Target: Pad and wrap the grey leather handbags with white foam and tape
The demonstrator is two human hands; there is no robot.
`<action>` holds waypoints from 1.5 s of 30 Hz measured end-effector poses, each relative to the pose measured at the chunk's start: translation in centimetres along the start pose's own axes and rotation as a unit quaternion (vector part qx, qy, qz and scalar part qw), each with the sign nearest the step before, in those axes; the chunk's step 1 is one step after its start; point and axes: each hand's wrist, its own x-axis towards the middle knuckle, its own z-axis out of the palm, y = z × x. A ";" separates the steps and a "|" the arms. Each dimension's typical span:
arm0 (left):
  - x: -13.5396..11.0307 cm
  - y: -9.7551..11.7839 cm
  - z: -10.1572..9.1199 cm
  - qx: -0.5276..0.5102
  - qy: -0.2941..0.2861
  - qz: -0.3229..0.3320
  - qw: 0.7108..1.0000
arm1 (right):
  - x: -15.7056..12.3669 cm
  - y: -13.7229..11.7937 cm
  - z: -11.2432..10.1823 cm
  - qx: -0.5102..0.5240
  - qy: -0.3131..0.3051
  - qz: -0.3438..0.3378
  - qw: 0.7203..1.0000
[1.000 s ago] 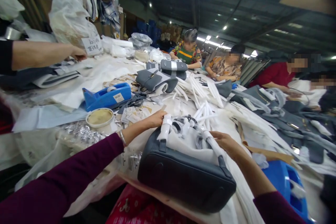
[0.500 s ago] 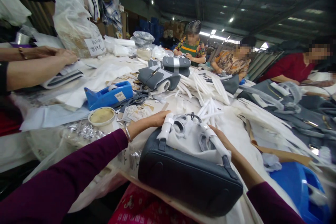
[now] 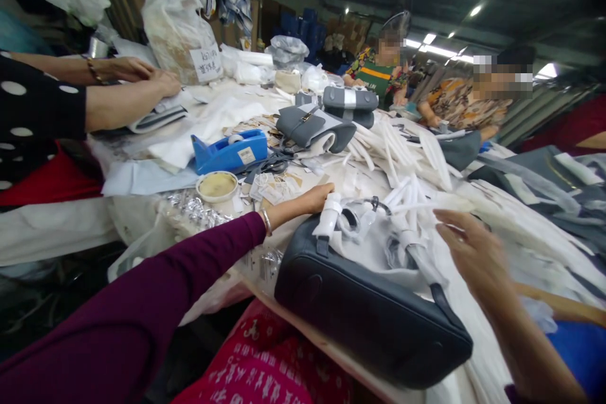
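Note:
A dark grey-blue handbag [image 3: 369, 309] lies at the table's front edge, its base side facing me. White wrapping covers parts of its straps, and white padding [image 3: 364, 252] shows at the opening. My left hand [image 3: 318, 198] is closed at the bag's far left edge, beside a wrapped strap [image 3: 328, 218]; its fingertips are hidden. To the right of the bag, apart from it, my right hand [image 3: 473, 246] is slightly blurred, with fingers stretched out over white foam strips [image 3: 409, 202] and nothing visible in them.
A blue tape dispenser [image 3: 230, 151], a round tub [image 3: 216, 186] and paper tags [image 3: 274, 188] lie left of the bag. More grey bags [image 3: 315, 126] sit farther back. A co-worker's hands [image 3: 146, 76] work at the left; other people [image 3: 379, 69] stand across the table.
My right hand has come away from the bag's right side and moved out to the right. My left hand stays at the bag. The view has turned left.

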 end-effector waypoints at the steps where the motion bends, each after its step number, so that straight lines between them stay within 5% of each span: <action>1: 0.1 0.0 0.1 0.000 0.002 -0.002 1.000 | -0.8 -2.0 -0.9 -0.020 -0.005 -0.061 0.998; 3: 0.1 0.0 0.3 0.005 0.015 -0.011 1.000 | -2.9 -5.7 -1.8 -0.020 -0.105 -0.174 0.979; 6: -0.7 0.6 -0.1 0.022 0.067 -0.038 0.997 | -6.1 -8.9 -0.8 -0.054 -0.250 -0.246 0.935; 9: -3.5 1.6 -1.9 0.045 0.109 -0.061 0.991 | -7.7 -9.3 0.8 -0.109 -0.294 -0.273 0.909; 14: -11.1 3.0 -4.6 -0.079 0.036 -0.073 0.994 | -7.6 -9.6 2.0 -0.155 -0.289 -0.314 0.891; 20: -16.4 3.4 -1.0 -0.392 0.121 -0.110 0.905 | -8.7 -10.1 3.7 -0.195 -0.226 -0.342 0.891; 23: -16.7 3.8 1.0 -0.464 0.142 -0.134 0.864 | -9.3 -10.1 4.0 -0.174 -0.210 -0.355 0.894; 26: -16.8 4.3 1.9 -0.473 0.150 -0.131 0.858 | -9.5 -10.4 3.7 -0.140 -0.211 -0.361 0.897; 45: -15.5 2.1 2.2 -0.363 0.001 0.011 0.932 | -9.4 -10.2 3.5 -0.049 -0.195 -0.366 0.909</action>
